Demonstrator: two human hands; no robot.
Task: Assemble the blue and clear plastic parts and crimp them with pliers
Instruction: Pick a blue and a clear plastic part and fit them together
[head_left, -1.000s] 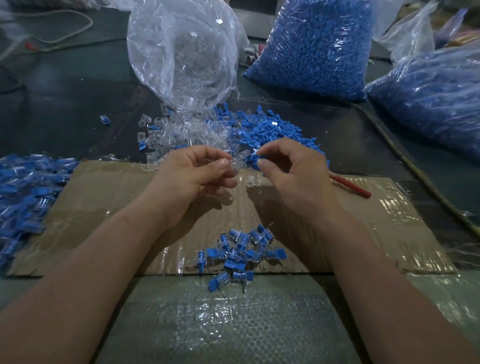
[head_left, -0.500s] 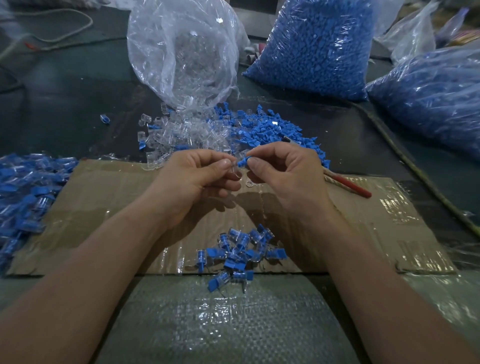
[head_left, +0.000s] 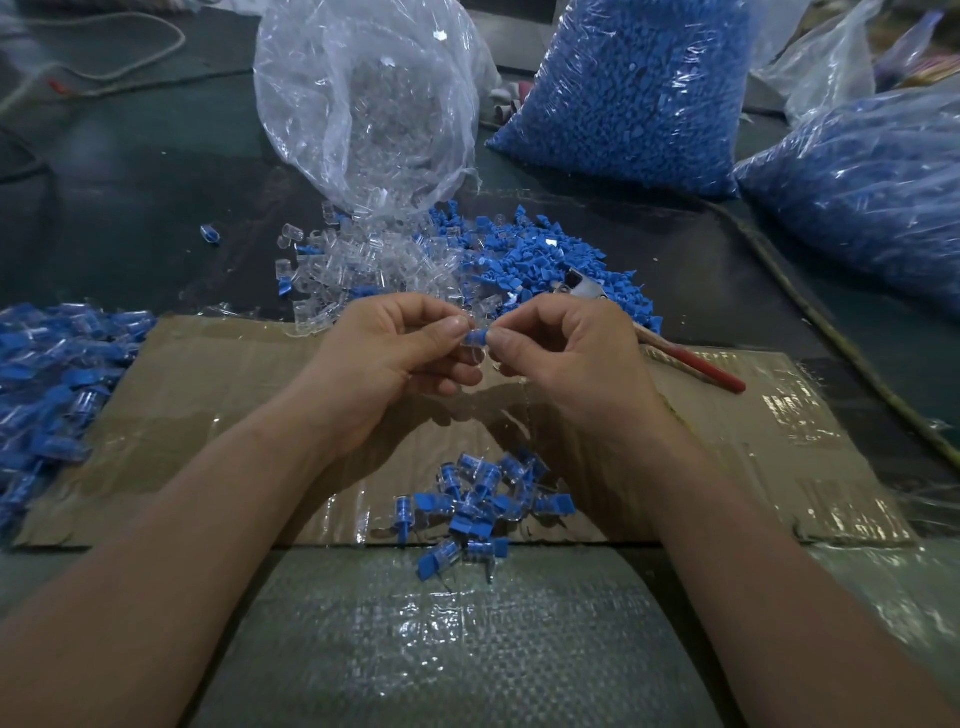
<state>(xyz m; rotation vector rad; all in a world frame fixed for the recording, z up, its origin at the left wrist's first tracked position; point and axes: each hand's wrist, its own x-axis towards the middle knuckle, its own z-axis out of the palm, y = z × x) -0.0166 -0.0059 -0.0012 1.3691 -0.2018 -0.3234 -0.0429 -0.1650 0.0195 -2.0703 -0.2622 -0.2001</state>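
The right hand has come in from the loose heap and closed the gap, so both hands now meet fingertip to fingertip above the cardboard, where a second ago they were apart. Between them sits the blue part, pinched by the right thumb and forefinger and met from the other side by the left hand, whose thumb and forefinger are curled in on the same spot. Its long axis runs across, from one hand to the other, so pressing it home looks like a straight squeeze inward. The clear part is only a glassy glint just under the blue one; I cannot tell how far it is seated or which fingers bear on it. The pliers lie just beyond the right hand and out to its right, nearer that hand. The red handle points away to the right, and the head is partly sunk in the blue pieces behind the knuckles. A small pile of joined pieces lies below the wrists, towards the person.
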